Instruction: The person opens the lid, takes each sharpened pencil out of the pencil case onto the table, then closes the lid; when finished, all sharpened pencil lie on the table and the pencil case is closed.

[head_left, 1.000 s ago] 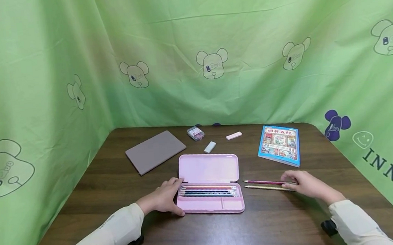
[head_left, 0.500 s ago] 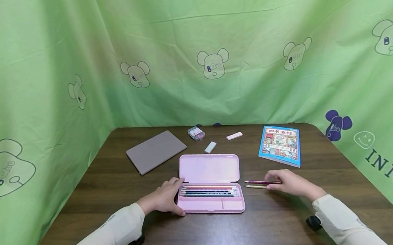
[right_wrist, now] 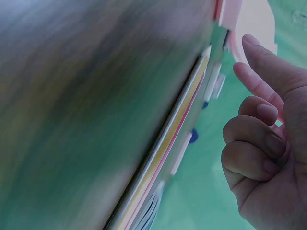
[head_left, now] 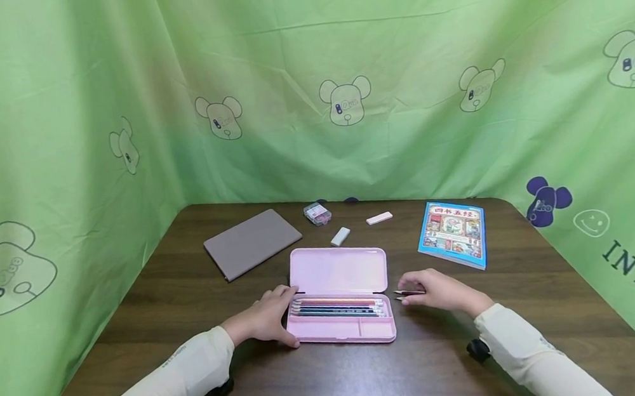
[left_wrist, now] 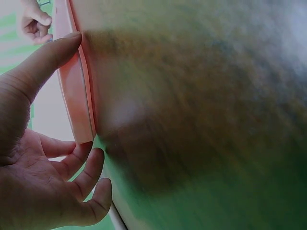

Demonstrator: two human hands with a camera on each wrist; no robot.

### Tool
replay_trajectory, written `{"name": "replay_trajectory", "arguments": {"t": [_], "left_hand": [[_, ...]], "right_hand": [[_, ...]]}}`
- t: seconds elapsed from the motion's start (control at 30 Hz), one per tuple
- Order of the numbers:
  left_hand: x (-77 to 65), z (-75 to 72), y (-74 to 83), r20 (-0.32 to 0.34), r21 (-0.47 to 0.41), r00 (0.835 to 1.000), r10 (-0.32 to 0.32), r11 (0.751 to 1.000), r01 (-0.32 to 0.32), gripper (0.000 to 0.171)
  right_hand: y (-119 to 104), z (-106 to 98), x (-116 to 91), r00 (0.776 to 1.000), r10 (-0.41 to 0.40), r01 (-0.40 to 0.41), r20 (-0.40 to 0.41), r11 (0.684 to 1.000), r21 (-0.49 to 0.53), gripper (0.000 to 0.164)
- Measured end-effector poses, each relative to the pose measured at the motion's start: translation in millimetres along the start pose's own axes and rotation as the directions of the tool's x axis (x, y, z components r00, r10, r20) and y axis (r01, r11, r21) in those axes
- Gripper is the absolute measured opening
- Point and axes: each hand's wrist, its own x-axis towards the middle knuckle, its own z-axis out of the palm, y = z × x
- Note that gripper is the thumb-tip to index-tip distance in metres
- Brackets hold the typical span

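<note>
My left hand [head_left: 266,318] holds the left end of an open pink pencil case [head_left: 330,332], thumb at its front edge and fingers by the back corner. Several pencils [head_left: 336,308] lie side by side in the case's long compartment. Just right of the case, my right hand [head_left: 441,290] hovers over a dark red pencil [head_left: 411,291] and a gold pencil [right_wrist: 169,132], which lie on the table with their tips toward the case. In the right wrist view, its thumb and index finger reach out, the other fingers are curled, and the hand stands apart from both pencils.
Behind the case are a white eraser [head_left: 340,236], a small clear box [head_left: 317,214] and a pale pink block [head_left: 379,218]. A grey notebook [head_left: 253,244] lies at back left, a blue-edged book [head_left: 452,234] at back right. Green cloth [head_left: 280,48] hangs around the table.
My right hand has slid left along the two pencils, from their far ends to near their tips. The pencils have stayed in place. The left hand has not moved.
</note>
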Motion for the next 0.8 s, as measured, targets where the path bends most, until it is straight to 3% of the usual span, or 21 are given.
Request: {"name": "replay_trajectory", "arguments": {"t": [0.6, 0.8], "left_hand": [[2.3, 1.8, -2.9, -0.001, 0.020, 1.000, 0.009, 1.000, -0.009, 0.105], [1.7, 2.9, -2.4, -0.040, 0.038, 0.998, 0.047, 0.998, -0.046, 0.105]], "right_hand": [[-26, 18, 28, 0.995, -0.042, 0.042, 0.092, 0.999, -0.003, 0.026], [-30, 20, 32, 0.994, -0.029, 0.030, 0.109, 1.000, -0.005, 0.025]]}}
